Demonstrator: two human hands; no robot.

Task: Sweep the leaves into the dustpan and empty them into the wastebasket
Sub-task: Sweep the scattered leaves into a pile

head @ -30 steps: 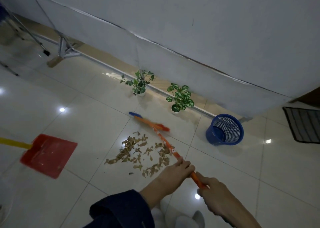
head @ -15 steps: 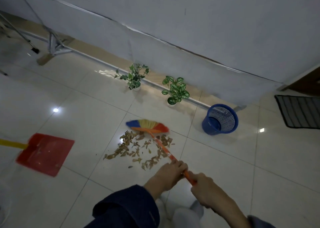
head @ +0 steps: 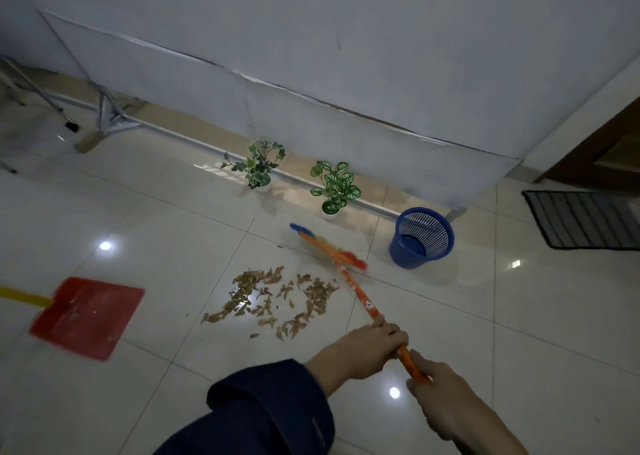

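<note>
Both hands, left hand (head: 363,349) and right hand (head: 441,397), wrap the light, stiff broom (head: 349,278) handle; dry leaves (head: 273,298) likely scatter easily.

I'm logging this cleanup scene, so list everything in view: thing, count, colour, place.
broom: 1, orange handle, multicoloured bristles, beyond the leaves
leaves: 1 scattered pile, brown, floor centre
dustpan: 1, red, yellow handle, floor left
wastebasket: 1, blue mesh, right of the broom head
potted plants: 2, green, by the wall
mat: 1, dark, far right
metal stand: 1, grey, far left
left hand: 1, grip on the broom handle, dark blue sleeve
right hand: 1, grip lower on the handle
</note>
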